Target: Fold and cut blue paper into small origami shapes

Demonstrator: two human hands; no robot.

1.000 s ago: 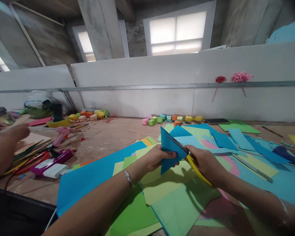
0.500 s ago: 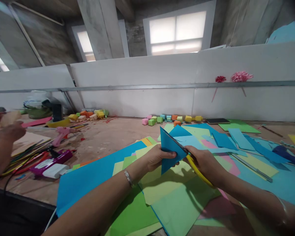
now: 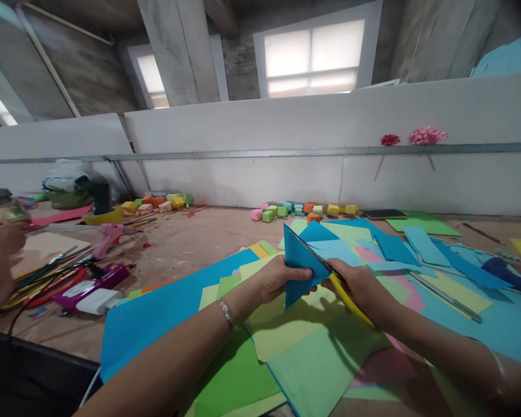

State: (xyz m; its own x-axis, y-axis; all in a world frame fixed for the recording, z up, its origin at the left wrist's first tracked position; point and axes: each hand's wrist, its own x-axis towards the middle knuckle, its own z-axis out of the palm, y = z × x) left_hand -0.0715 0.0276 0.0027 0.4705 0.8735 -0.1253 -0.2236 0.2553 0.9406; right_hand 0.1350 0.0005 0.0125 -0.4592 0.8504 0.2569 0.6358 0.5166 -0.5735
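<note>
My left hand [image 3: 282,277] pinches a folded piece of blue paper [image 3: 298,263], thumb on its near face and fingers behind. Yellow-handled scissors [image 3: 347,301] are in my right hand [image 3: 358,284], which is closed around the handles. Their dark blades run along the paper's upper right edge, pointing up and left; whether they are fully closed I cannot tell. Both hands are above a pile of coloured sheets, with a pale green sheet [image 3: 316,359] beneath them and a large blue sheet [image 3: 165,307] to the left.
A co-worker's hand [image 3: 0,255] is at the far left, near a pink glue gun [image 3: 108,237] and a purple tool [image 3: 99,284]. Small paper cubes [image 3: 282,211] line the back. Metal rods [image 3: 447,298] and blue strips [image 3: 473,263] lie at right.
My hands, the blue paper and the scissors stay almost in place. At the far left, the co-worker's hands have moved further left, partly out of view.
</note>
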